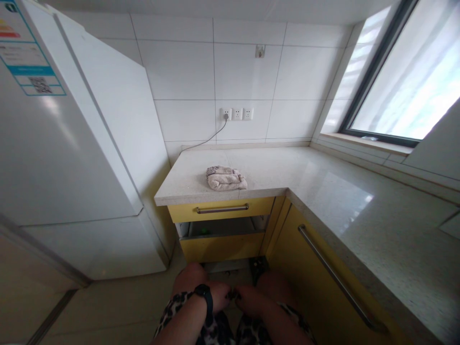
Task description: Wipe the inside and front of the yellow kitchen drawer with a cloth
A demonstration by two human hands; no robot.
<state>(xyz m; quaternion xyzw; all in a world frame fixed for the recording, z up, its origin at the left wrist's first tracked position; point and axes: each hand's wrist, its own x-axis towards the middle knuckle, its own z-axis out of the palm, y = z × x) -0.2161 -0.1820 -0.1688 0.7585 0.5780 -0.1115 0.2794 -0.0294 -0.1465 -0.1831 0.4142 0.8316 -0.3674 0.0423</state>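
Note:
Low in the view, my left hand [220, 293], with a dark watch [204, 293] on its wrist, is between my knees with fingers curled. My right hand [247, 298] meets it from the other side, its fingers curled too. The fingertips of both hands come together, and whatever is between them is dark and too small to name. Just beyond the hands is a yellow lower drawer [223, 248], pulled partly out, with something small and green [204, 231] inside. Above it is a yellow upper drawer [223, 210] with a metal handle.
A folded cloth [225, 178] lies on the pale L-shaped countertop [280, 167]. On the left stands a white fridge [108, 120]. A yellow cabinet door [323, 273] with a long handle is at right. A plugged cord [208, 140] runs from the wall sockets [237, 114]. A window [402, 86] is upper right.

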